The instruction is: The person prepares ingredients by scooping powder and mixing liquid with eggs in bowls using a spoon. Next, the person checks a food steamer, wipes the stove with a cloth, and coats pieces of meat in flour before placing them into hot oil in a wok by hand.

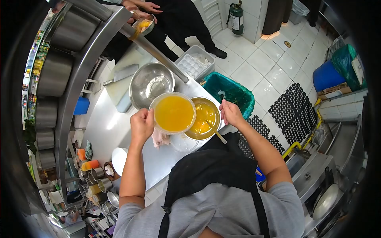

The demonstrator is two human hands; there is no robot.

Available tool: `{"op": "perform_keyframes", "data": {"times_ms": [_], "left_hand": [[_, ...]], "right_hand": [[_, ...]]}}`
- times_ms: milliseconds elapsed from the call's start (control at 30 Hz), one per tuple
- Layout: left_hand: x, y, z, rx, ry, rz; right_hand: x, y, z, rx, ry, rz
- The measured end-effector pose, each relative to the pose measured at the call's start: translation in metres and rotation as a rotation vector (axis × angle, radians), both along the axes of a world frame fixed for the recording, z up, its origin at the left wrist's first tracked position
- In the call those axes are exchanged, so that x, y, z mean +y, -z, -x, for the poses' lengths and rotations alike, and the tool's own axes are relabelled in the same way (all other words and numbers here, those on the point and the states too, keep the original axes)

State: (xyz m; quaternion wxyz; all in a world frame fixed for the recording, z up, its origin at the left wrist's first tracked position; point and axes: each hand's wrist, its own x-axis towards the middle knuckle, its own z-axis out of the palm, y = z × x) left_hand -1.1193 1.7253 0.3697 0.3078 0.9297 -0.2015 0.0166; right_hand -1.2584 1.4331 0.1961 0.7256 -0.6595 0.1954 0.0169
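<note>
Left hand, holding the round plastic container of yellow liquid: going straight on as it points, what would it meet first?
Likely the large round silver metal bowl, just beyond the left hand in the picture. Depth is unclear from this view, so the hand might pass above it.

The tub (173, 133) near the centre is translucent plastic, smooth and slightly cloudy. Just toward three o'clock from it, the bowl (217, 121) is polished metal with a shiny rim, and the spoon (220, 137) is metal too. Toward eleven, the colander (137, 85) is gleaming metal, its base pierced with small holes. The worktop (156, 168) is smooth sheet metal with a soft sheen. At ten, the pots (55, 73) are duller metal. At two, the bin liner (247, 95) is thin, crinkled, glossy plastic; nearby, the floor (254, 75) has glossy tiles. At three, the mat (293, 107) looks like matt rubber, full of holes. Toward six, the apron (210, 170) is matt cloth.
</note>
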Motion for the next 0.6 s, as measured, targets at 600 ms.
{"op": "perform_keyframes", "data": {"times_ms": [600], "left_hand": [[-0.0038,-0.0084,0.0023,-0.07,0.04,-0.066]], "right_hand": [[0.0,-0.0005,-0.0002,0.004,0.009,-0.01]]}}
